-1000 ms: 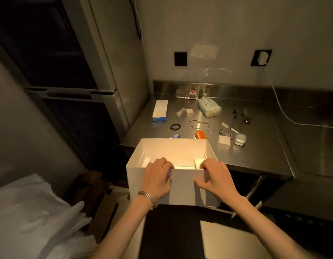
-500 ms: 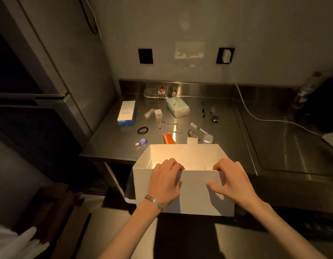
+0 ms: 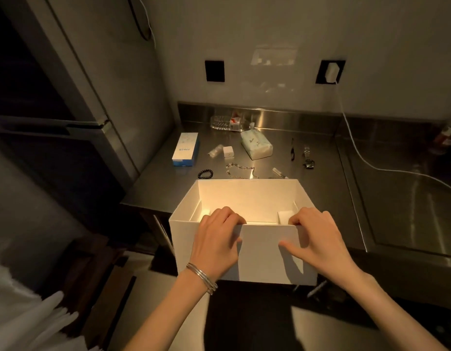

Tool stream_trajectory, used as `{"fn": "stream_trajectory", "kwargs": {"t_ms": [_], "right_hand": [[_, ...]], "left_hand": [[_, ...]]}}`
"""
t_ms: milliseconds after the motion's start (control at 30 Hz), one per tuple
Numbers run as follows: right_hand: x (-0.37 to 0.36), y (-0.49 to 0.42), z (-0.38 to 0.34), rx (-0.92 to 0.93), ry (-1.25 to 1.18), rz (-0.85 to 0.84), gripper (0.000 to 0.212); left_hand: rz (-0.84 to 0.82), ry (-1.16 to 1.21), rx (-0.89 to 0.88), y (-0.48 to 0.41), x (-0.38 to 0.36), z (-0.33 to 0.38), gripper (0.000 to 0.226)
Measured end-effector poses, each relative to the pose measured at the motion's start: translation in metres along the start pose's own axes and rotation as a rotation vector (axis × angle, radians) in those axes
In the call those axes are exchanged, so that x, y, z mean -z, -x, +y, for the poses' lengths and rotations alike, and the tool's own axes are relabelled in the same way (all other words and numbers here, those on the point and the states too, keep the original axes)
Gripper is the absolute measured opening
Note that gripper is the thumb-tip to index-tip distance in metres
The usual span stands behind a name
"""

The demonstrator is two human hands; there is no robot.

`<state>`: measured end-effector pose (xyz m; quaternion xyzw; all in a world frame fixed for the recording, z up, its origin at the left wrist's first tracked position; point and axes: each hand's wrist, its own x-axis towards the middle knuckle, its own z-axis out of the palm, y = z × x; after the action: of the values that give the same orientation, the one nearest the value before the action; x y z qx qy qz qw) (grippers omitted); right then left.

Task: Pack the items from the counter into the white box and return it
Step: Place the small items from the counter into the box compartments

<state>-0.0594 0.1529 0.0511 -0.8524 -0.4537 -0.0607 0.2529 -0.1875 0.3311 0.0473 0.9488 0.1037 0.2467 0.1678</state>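
Observation:
I hold an open white box (image 3: 265,252) in front of the steel counter (image 3: 153,183). My left hand (image 3: 215,239) and my right hand (image 3: 314,236) both grip its near wall, fingers hooked over the rim, thumbs outside. A small white item (image 3: 285,217) lies inside at the right. Beyond the box the counter carries a blue-and-white carton (image 3: 185,152), a small white cube (image 3: 227,151), a tissue pack (image 3: 256,147), a black bead bracelet (image 3: 205,173), a silver chain (image 3: 241,169), a wristwatch (image 3: 308,158) and a white pen (image 3: 280,172). The box hides the counter's front strip.
A steel fridge (image 3: 75,117) stands left of the counter. A plastic bottle (image 3: 229,122) lies against the backsplash. A white cable (image 3: 356,148) runs from a wall charger (image 3: 330,72) across the right counter. White fabric (image 3: 24,315) fills the lower left.
The box has come forward over the counter's front edge and now covers the orange item, the small bottle and the white pieces that showed earlier. Both hands keep their grip.

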Motion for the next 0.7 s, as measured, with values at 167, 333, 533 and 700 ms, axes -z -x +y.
{"fn": "stream_trajectory", "kwargs": {"t_ms": [167, 333, 533, 700], "right_hand": [[-0.029, -0.026, -0.037, 0.101, -0.029, 0.016, 0.029], [-0.069, -0.050, -0.093, 0.221, -0.110, -0.019, 0.030], [-0.122, -0.082, -0.153, 0.325, -0.172, -0.076, 0.033], [-0.161, -0.116, -0.171, 0.342, -0.164, -0.124, 0.035]], "left_hand": [[0.036, -0.088, 0.089, 0.014, 0.032, -0.035, 0.036], [0.083, -0.191, 0.187, 0.047, 0.071, -0.081, 0.036], [0.141, -0.299, 0.291, 0.080, 0.105, -0.136, 0.037], [0.119, -0.352, 0.388, 0.080, 0.101, -0.178, 0.039]]}}
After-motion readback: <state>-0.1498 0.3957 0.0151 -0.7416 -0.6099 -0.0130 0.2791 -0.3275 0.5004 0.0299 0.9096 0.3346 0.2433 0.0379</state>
